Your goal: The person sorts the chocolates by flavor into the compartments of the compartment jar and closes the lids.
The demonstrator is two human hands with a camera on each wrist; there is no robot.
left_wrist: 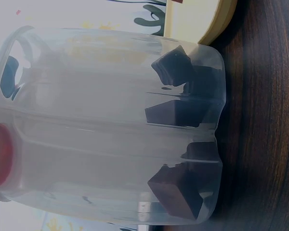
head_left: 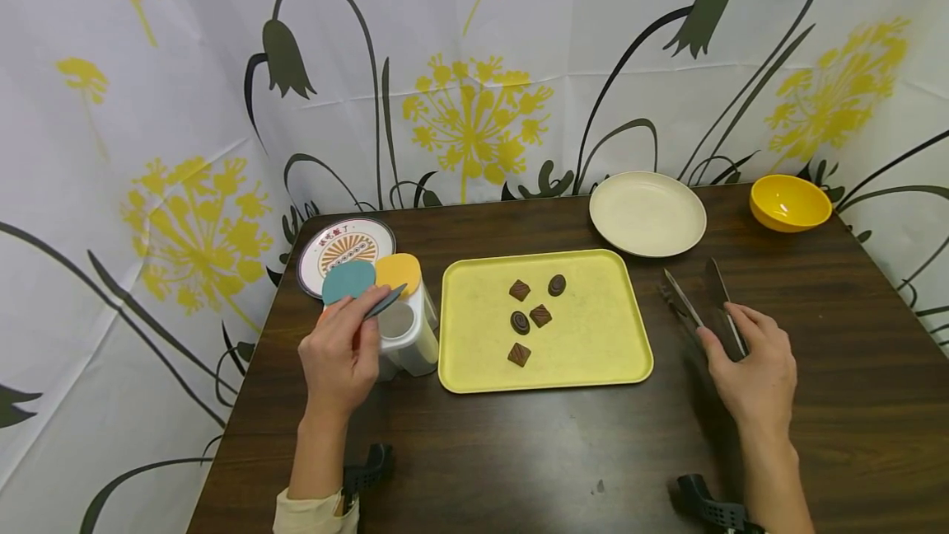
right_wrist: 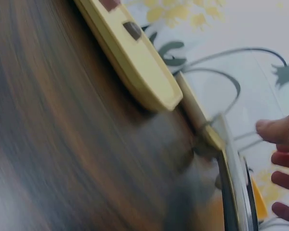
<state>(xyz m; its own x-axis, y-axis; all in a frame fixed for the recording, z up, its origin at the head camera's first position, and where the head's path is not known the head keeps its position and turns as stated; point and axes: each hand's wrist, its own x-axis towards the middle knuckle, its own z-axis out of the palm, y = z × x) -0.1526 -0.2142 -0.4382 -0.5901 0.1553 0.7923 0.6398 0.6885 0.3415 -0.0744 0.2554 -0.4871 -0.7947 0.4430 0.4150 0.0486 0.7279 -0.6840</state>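
The left hand (head_left: 343, 353) pinches a grey-blue lid (head_left: 387, 302) by one edge, thumb against fingers. The lid tilts, its long axis running away from the pinch, up and to the right. Directly under it — below and just right of the grip — is the uncovered mouth of a clear canister (head_left: 418, 355), with dark blocks (left_wrist: 176, 190) at its bottom. So the lid is close over the mouth but angled to it, and the left hand is much the nearer one.

The right hand (head_left: 758, 373), well apart beyond the yellow tray (head_left: 623, 353), has its thumb and fingers spread wide, one to each side of the tongs (head_left: 682, 297). Their prongs point away from the palm, slightly left; the right wrist view, though blurred, shows a gap between fingertips and metal. Chocolates (head_left: 541, 316) lie on the tray, between both grips.
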